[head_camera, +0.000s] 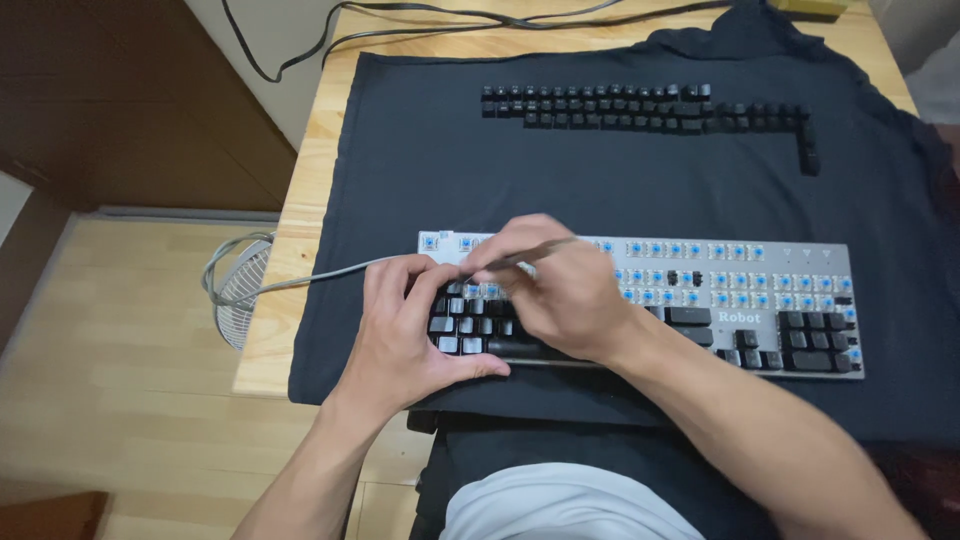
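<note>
A silver mechanical keyboard lies on a black cloth, many of its blue switches bare and black keycaps still on at the lower left and far right. My left hand rests on the keyboard's left end, fingers on the remaining black keycaps. My right hand holds a thin metal keycap-puller tool, its tip down among the keys at the upper left. Removed black keycaps lie in neat rows at the far side of the cloth.
The cloth covers a light wooden table. The keyboard's grey cable runs off the left edge toward a small wire fan guard on the wooden floor. Black cables cross the table's far edge. My lap is just below the table.
</note>
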